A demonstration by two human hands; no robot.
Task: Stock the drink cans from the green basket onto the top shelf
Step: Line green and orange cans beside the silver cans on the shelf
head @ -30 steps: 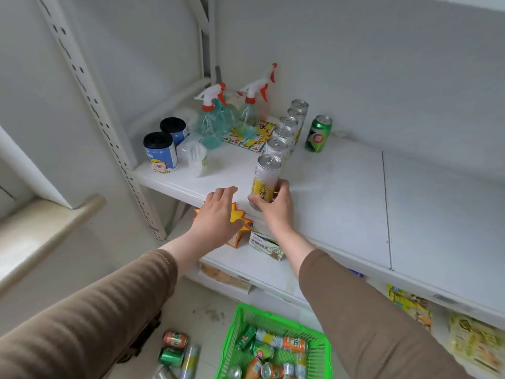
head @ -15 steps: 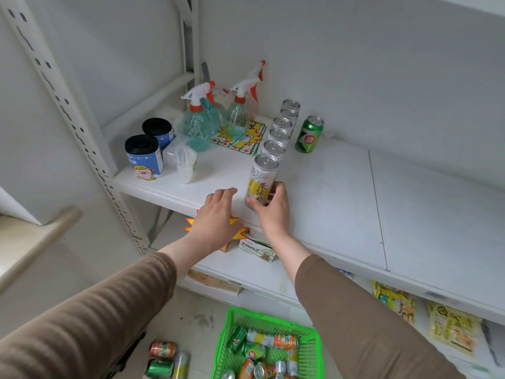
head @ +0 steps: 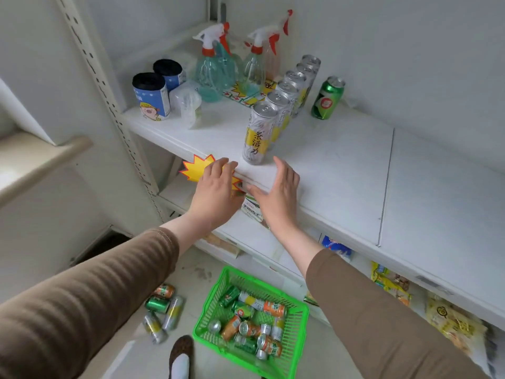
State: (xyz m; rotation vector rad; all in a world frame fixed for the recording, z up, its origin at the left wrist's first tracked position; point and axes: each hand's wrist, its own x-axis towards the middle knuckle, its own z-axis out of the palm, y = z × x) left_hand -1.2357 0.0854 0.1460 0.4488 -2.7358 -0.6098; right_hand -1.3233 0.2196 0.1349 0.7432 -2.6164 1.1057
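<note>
1. White top shelf (head: 341,160); row of tall cans ending in near can (head: 258,132), upright, at the front edge.
2. Green basket (head: 293,340) on the floor, below and nearer, cans lying flat inside.
3. Right hand (head: 278,192) nearer basket; left hand (head: 216,192) beside it; fingers relaxed, empty.

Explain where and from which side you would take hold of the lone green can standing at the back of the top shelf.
Grip the green can round its middle, the smooth cylindrical wall, coming from the front right. It stands upright and apart, with bare shelf before it, while the row of tall silver cans crowds its left. The right hand looks nearer.
</note>
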